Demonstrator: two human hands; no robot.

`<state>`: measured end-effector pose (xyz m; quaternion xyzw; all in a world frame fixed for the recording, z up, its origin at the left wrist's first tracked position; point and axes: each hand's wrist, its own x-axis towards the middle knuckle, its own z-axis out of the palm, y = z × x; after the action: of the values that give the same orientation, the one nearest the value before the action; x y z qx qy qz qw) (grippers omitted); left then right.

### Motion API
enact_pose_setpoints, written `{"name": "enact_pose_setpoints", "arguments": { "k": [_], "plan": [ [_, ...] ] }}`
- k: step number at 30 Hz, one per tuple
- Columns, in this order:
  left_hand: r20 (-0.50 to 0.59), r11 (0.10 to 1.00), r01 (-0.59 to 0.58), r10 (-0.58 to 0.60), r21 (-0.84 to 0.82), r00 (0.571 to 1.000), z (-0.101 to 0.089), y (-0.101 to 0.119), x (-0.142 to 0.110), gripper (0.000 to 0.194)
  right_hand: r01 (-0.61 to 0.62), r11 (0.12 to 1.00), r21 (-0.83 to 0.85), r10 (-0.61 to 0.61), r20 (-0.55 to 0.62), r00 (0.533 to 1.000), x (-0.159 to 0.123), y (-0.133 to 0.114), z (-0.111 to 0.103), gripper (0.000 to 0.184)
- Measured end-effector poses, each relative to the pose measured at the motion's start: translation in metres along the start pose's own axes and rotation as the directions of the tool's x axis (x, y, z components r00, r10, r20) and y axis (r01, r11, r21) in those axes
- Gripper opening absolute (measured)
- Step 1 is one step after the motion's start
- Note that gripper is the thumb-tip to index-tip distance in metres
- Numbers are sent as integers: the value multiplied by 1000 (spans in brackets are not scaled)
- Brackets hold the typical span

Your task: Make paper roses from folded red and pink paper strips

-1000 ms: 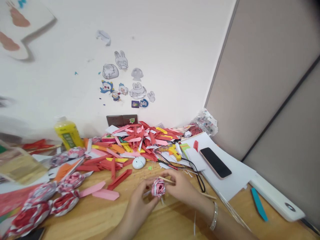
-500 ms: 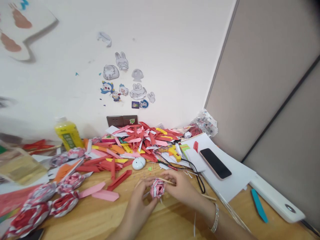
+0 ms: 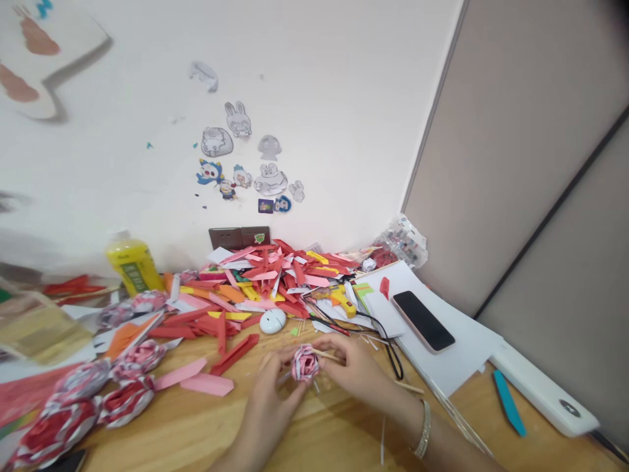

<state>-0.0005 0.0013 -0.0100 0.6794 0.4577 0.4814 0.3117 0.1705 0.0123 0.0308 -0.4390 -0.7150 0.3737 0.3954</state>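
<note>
Both of my hands hold a small rolled paper rose (image 3: 304, 362), pink and white, just above the wooden table (image 3: 314, 439). My left hand (image 3: 271, 392) cups it from the left with fingers curled round it. My right hand (image 3: 350, 368) pinches it from the right, and a thin wooden stick (image 3: 328, 354) pokes out between its fingers. A bracelet sits on my right wrist.
Several finished paper roses (image 3: 88, 396) lie at the left. A heap of red, pink and yellow paper strips (image 3: 260, 282) fills the back, with a yellow bottle (image 3: 133, 263), a white round object (image 3: 272, 320), a yellow glue gun (image 3: 341, 298), and a black phone (image 3: 423, 320) on white sheets.
The rose and both hands have shifted slightly left and up; the rose has turned a little between my fingers.
</note>
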Motion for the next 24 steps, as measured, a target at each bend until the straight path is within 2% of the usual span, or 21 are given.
{"name": "enact_pose_setpoints", "arguments": {
  "k": [3,8,10,15,21,24],
  "plan": [
    [-20,997,39,-40,-61,999,2,-1,1,26,1,996,-86,-4,-36,999,1,0,-2,20],
    [-90,998,62,-64,-18,994,3,-3,0,42,28,971,-237,-63,-144,988,3,5,-6,20],
    [-59,999,45,-46,-25,997,3,-3,-1,46,61,956,-288,-102,-127,987,4,6,-7,16],
    [68,999,-42,44,-25,997,3,-3,-1,36,201,906,-373,-216,1,976,2,4,-8,12],
    [66,985,97,-89,-144,994,9,-12,-1,40,223,910,-350,-236,6,972,1,0,-8,10],
    [87,988,75,-63,-137,994,9,-14,-2,42,247,902,-355,-256,23,966,1,1,-8,9]
  ]
}}
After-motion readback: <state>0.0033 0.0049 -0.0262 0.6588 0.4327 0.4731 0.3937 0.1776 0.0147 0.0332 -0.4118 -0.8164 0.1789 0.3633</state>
